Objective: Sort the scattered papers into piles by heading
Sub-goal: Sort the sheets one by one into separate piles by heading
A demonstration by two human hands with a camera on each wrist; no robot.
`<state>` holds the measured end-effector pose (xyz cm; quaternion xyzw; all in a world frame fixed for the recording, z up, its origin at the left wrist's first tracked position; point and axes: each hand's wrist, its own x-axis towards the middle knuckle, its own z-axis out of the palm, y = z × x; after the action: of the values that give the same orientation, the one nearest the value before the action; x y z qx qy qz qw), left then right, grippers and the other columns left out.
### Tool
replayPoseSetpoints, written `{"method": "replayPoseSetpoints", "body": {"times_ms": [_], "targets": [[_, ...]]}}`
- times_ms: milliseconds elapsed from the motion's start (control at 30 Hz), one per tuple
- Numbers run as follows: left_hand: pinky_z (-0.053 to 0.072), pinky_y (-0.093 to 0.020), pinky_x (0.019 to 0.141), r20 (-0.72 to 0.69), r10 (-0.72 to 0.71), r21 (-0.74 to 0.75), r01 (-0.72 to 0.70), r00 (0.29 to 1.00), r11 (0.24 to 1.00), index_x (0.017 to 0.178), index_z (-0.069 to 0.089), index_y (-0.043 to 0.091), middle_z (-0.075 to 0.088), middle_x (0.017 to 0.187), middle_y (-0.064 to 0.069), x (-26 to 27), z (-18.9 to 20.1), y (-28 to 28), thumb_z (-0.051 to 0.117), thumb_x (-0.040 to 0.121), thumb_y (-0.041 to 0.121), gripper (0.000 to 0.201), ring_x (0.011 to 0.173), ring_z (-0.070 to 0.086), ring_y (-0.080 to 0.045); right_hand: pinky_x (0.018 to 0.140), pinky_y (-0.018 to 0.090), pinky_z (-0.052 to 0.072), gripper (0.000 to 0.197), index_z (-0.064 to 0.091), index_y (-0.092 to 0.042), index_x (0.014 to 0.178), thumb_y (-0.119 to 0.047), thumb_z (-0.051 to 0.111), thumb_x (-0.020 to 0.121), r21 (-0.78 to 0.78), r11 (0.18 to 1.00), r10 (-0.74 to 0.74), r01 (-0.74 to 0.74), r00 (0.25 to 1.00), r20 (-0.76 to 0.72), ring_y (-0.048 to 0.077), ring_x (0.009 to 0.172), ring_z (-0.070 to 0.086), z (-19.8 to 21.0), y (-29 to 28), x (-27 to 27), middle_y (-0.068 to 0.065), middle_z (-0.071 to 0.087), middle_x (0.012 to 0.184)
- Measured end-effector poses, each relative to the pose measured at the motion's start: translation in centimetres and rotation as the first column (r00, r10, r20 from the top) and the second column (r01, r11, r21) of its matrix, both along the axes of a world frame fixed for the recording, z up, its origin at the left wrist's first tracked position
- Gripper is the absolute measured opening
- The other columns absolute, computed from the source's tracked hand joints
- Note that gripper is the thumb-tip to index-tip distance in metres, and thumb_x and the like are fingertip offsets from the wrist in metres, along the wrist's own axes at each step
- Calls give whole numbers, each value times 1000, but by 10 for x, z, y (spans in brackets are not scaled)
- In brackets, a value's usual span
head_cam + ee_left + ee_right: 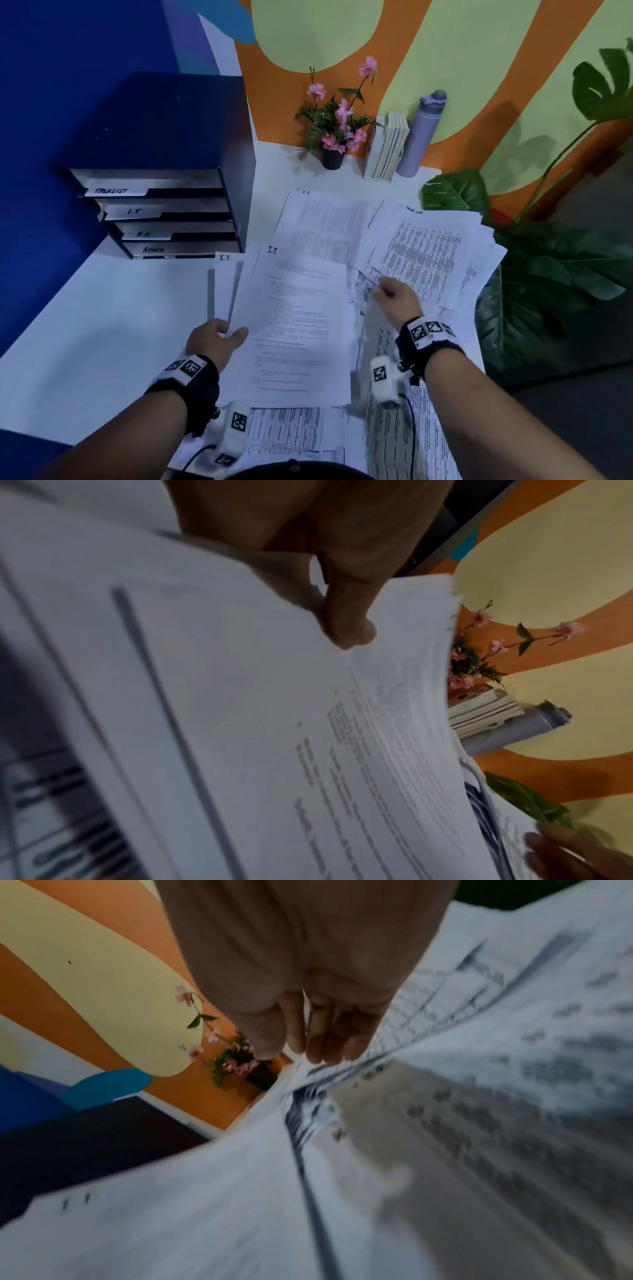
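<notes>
Crowding the papers [421,253]: file tray [164,219], flowerpot [331,158], bottle [420,137].

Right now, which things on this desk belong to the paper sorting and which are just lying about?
Job: I.T. sheets held by left hand; Task List pile; loose papers under right hand; labelled trays.
Idle: flower pot; books; bottle; plant.
</notes>
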<state>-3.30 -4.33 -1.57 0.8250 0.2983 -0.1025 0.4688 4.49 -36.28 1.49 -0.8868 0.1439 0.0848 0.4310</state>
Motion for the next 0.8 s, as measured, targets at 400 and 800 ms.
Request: {"method": "replayPoseSetpoints", "body": {"times_ms": [400, 800], "targets": [[39, -27, 78, 100, 20, -5, -19, 995, 1000, 89, 59, 8, 58, 99, -6, 3, 3, 14, 63, 91, 30, 23, 94, 54, -25, 63, 24, 49, 5, 67, -14, 91, -14, 63, 89, 224, 966, -105, 131, 987, -125, 21, 80, 65, -22, 47, -14, 2, 71, 88], [39, -25, 66, 156, 70, -45, -64, 985, 997, 74, 55, 16, 57, 77, 1, 0, 10, 26, 73, 83, 19, 21, 77, 53, -24, 75, 40, 56, 17, 67, -9, 76, 8, 67, 79, 379, 881, -218, 283, 954, -205, 28, 79, 65, -33, 38, -27, 8, 70, 77]]}}
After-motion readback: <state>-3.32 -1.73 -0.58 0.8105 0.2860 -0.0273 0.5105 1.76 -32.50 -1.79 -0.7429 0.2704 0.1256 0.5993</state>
